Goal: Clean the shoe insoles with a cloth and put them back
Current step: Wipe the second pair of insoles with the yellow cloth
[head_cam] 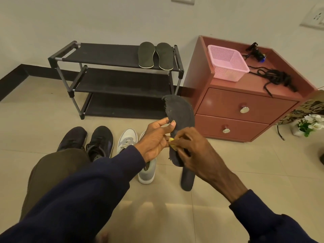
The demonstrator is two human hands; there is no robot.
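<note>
A worn dark insole (181, 116) with a ragged toe edge stands upright in mid-air. My left hand (155, 140) pinches its left edge between thumb and fingers. My right hand (194, 151) presses a small yellow cloth (172, 143) against its lower half, fingers curled round the cloth. A second dark insole (187, 180) lies on the floor below. Two more insoles (155, 56) lie side by side on the top shelf of the shoe rack (105, 55). A pair of black shoes (87, 139) and a pair of white-grey shoes (146, 170) stand on the floor.
A red bedside cabinet (245, 109) stands to the right, carrying a pink basket (228, 63) and black cords (275, 78). White flowers in a pot (308, 125) sit at the far right. My knee in brown trousers (52, 172) is at the lower left.
</note>
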